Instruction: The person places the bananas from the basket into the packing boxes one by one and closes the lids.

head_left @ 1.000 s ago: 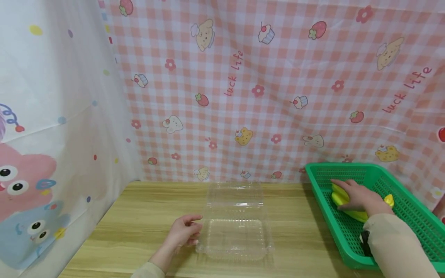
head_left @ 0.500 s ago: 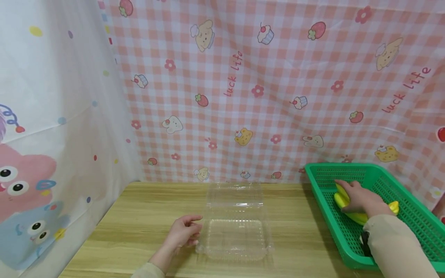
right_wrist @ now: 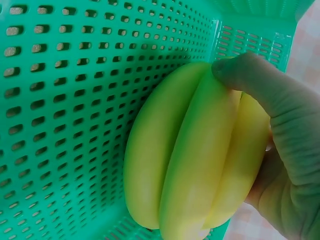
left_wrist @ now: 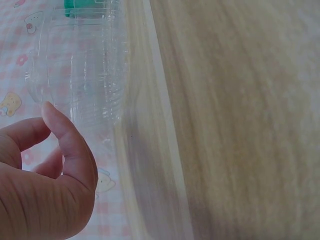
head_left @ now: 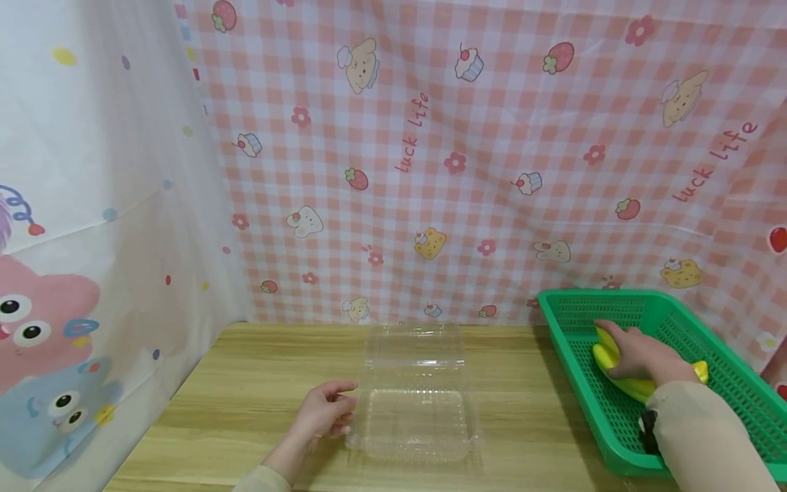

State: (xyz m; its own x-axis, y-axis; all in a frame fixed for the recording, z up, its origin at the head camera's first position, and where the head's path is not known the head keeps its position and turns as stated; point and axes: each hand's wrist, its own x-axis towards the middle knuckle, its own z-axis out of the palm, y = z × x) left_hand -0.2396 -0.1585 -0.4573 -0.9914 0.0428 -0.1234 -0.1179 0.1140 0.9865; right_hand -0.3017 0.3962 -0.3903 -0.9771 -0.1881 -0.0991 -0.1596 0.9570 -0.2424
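In the green basket my right hand [head_left: 648, 355] grips a bunch of yellow bananas [right_wrist: 190, 160], thumb on one side and fingers round the other. A yellow end of the bunch shows past the wrist in the head view. To the left, a clear plastic clamshell container [head_left: 417, 424] lies with its lid [head_left: 415, 345] raised at the back. Beside the container's left edge is my left hand [head_left: 322, 410], its fingers loosely bent and holding nothing. In the left wrist view one fingertip [left_wrist: 50, 111] overlaps the edge of the clear plastic.
The green basket [head_left: 578, 403] with slotted walls stands at the table's right side. Wood-grain tabletop [head_left: 246, 396] surrounds the container. A pink checked cloth [head_left: 393, 273] hangs behind, and a white printed cloth [head_left: 141, 287] hangs on the left.
The bananas and my right hand have shifted slightly to the right and toward me inside the basket. My left hand and the container have stayed where they were.
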